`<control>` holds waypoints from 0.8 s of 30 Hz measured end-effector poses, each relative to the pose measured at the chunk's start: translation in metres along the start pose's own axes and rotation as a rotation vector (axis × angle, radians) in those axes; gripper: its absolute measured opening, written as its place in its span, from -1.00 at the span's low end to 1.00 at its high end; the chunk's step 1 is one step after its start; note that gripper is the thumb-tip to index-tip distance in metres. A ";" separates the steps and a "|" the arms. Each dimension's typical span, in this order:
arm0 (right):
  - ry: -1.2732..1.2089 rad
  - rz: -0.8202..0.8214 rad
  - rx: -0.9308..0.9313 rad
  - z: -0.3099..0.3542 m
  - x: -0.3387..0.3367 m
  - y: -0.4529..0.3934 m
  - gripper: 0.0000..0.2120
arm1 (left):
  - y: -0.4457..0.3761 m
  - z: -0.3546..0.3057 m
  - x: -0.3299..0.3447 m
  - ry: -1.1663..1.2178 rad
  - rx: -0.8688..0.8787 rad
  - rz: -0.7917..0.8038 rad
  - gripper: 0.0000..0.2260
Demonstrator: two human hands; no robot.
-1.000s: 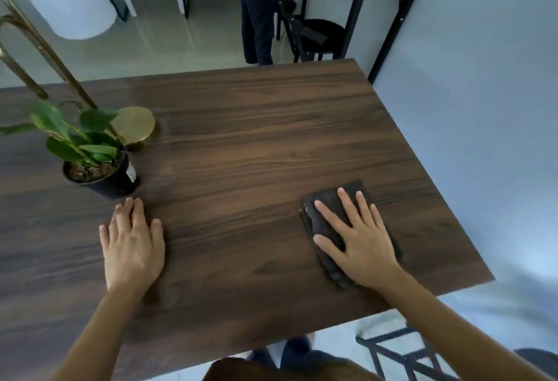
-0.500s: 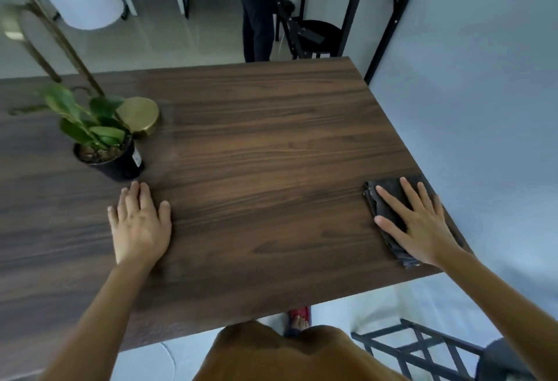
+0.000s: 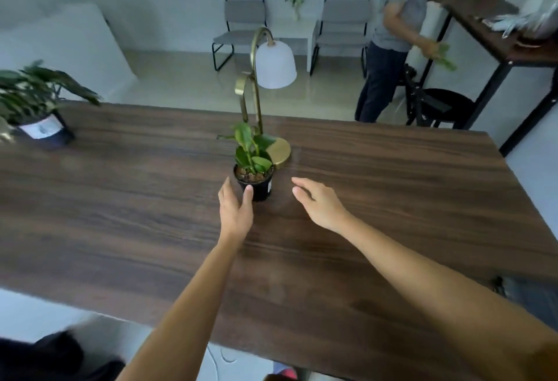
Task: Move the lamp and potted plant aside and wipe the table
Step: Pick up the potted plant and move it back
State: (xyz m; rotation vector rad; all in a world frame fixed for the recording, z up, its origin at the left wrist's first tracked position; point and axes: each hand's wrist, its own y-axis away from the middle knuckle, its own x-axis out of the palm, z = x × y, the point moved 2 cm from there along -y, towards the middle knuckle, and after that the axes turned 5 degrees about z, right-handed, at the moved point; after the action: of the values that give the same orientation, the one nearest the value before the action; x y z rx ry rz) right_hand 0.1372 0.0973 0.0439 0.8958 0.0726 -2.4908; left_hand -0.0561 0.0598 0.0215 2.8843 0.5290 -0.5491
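**Both hands spread beside the pot**

Mid-frame on the dark wood-grain table (image 3: 392,199), the small green plant in a black plastic pot (image 3: 255,183) bears a white label, unreadable. The left hand (image 3: 234,208) is spread, thumb touching the pot; the right hand (image 3: 320,201) is spread, apart from it. The brass-stemmed lamp with a white shade (image 3: 273,60) stands just behind. Bare tabletop extends left and right.

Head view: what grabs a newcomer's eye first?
Both bare hands reaching for the small potted plant mid-table: the left hand has its thumb against the black pot, the right hand is open and apart from it. Right behind stands the brass lamp with its white shade. A bigger plant sits at the far-left edge.
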 end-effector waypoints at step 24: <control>-0.457 -0.496 0.119 -0.145 -0.213 0.027 -0.53 | -0.051 -0.159 0.274 0.114 0.448 0.697 -0.46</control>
State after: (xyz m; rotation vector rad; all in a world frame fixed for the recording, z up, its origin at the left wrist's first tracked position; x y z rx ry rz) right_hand 0.3762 0.1952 0.0634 0.3540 -0.0096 -3.1317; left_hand 0.2150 0.2265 0.0590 3.2169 -0.6659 -0.4195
